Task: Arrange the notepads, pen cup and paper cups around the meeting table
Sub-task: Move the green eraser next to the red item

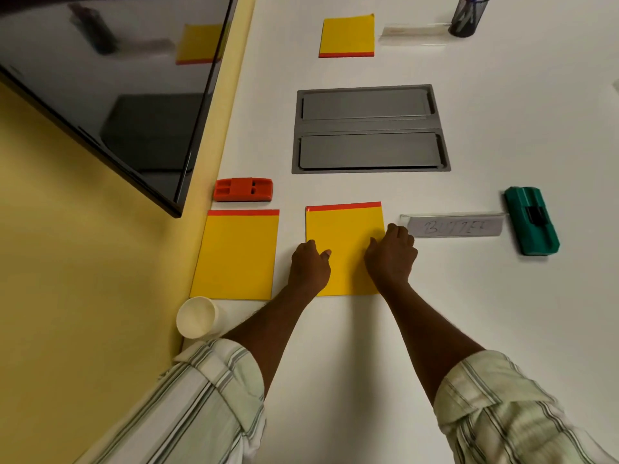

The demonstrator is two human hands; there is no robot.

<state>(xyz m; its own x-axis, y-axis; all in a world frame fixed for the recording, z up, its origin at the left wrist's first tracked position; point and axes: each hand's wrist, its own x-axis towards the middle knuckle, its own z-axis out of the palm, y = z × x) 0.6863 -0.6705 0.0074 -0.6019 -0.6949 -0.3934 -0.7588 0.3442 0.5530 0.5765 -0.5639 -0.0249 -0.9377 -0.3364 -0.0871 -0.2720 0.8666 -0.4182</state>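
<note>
Three yellow notepads lie on the white table (335,363): the far notepad (347,35), the left notepad (236,256), and the centre notepad (345,242), gripped at its side edges by the left hand (310,266) and right hand (390,254), fingers curled. One paper cup (197,317) stands near left; one pen cup (467,15) far right.

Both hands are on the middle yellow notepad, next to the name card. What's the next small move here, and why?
Probably let go and reach for the paper cup. The left hand and right hand rest on the middle notepad, which already looks square, level with the left notepad and beside the name card. The cup sits at the table edge, not yet by a place.
</note>
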